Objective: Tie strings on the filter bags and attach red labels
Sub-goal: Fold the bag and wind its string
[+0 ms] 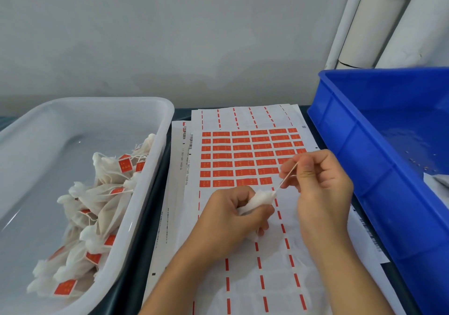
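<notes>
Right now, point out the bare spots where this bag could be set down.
Free: the far half of the white tub, beyond the finished bags; the bare floor of the blue crate; the stripped sheet nearest you. Crowded: the tub's near half, the red labels, and where the left hand and right hand work the filter bag and string.

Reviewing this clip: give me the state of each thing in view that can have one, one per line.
Left hand: grips a filter bag.
Filter bag: bunched, neck sticking out, no label yet.
Right hand: pinches the string.
String: pulled taut from the bag's neck.
Label sheet: partly used, lower rows peeled off.
White tub: holds tied, labelled bags.
Blue crate: contents mostly out of view.
</notes>
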`<state>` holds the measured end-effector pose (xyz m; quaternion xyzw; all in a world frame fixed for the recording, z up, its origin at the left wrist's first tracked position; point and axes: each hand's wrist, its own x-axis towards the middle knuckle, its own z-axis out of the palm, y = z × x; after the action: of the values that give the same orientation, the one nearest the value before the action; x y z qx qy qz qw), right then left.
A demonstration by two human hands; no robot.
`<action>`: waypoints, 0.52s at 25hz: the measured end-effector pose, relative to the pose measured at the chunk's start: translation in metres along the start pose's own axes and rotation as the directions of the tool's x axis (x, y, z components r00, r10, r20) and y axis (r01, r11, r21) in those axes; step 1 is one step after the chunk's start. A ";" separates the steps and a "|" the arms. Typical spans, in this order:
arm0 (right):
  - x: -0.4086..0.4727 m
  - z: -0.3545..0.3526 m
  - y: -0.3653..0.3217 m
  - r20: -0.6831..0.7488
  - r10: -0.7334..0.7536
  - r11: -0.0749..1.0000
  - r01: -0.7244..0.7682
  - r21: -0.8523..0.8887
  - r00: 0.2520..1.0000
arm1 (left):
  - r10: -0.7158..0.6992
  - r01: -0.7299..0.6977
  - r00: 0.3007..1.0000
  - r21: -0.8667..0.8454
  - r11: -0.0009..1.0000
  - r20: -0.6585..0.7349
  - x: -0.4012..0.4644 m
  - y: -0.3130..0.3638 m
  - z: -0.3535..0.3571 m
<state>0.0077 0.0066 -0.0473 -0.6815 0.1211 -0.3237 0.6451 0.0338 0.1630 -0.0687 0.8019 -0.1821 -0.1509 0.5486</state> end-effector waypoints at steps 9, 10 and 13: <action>0.004 -0.009 -0.002 -0.090 0.133 0.980 -0.117 0.160 0.987 | 0.024 -0.026 0.999 0.077 0.997 0.024 -0.003 -0.001 0.000; 0.005 -0.008 -0.001 -0.085 0.128 0.982 -0.115 0.152 0.988 | 0.027 -0.028 0.999 0.043 0.999 0.023 -0.004 -0.001 -0.001; 0.008 -0.008 0.002 -0.044 0.095 0.995 -0.093 0.046 0.995 | 0.012 -0.010 1.000 -0.122 0.992 0.017 -0.009 0.002 -0.005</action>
<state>0.0098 -0.0046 -0.0470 -0.6531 0.1606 -0.3112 0.6715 0.0282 0.1706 -0.0650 0.7646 -0.1818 -0.1659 0.5957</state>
